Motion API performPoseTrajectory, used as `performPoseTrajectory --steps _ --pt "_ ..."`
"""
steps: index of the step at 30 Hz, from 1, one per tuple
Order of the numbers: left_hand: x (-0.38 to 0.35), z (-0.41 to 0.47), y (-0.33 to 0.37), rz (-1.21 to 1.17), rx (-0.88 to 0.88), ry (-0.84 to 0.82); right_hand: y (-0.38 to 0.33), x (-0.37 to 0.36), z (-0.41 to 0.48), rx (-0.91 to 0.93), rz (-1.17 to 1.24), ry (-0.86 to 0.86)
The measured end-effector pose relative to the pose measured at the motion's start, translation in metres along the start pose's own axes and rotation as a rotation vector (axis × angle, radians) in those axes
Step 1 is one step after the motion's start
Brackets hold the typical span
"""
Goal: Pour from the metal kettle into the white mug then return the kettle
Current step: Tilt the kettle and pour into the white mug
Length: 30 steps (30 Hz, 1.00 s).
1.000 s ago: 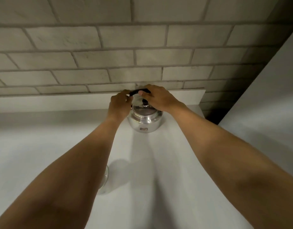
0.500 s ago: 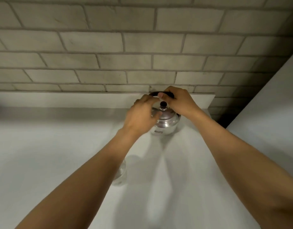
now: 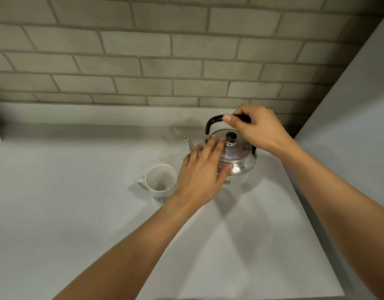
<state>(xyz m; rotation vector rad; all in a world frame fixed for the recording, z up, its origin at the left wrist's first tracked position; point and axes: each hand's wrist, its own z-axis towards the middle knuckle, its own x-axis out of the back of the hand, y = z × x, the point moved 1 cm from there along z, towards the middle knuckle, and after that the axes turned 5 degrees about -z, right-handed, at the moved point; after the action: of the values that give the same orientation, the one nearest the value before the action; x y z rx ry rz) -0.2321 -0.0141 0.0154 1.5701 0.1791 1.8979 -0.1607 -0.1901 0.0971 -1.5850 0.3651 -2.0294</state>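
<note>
The right hand [image 3: 258,131] holds the metal kettle [image 3: 238,156] by its handle; its spout [image 3: 187,142] points toward the white mug [image 3: 160,182], just beside; the left hand [image 3: 203,169] rests flat on the kettle.

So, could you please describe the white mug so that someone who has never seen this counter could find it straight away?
Start at the grey brick wall and come down to the pale counter below it. Near the counter's middle stands the white mug, upright and looking empty, just left of the metal kettle that both hands are on. It is the only white, open-topped vessel there, with its handle pointing left.
</note>
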Motion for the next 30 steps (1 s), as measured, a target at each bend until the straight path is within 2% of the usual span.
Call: performPoseTrajectory --steps 7,12,21,30 --pt "-0.01 -0.042 0.004 -0.197 0.009 -0.027 -0.017 0.002 -0.043 0.032 -0.011 -0.039" --pt "-0.009 -0.053 0.006 -0.202 0.02 -0.046 -0.031 0.003 -0.052 0.087 -0.052 -0.079" --pt "0.003 -0.059 0.01 -0.324 0.082 0.064 -0.063 0.01 -0.038 0.19 -0.133 -0.117" --pt "0.009 -0.058 0.004 -0.453 0.111 0.121 -0.096 0.005 -0.025 0.375 -0.24 -0.236"
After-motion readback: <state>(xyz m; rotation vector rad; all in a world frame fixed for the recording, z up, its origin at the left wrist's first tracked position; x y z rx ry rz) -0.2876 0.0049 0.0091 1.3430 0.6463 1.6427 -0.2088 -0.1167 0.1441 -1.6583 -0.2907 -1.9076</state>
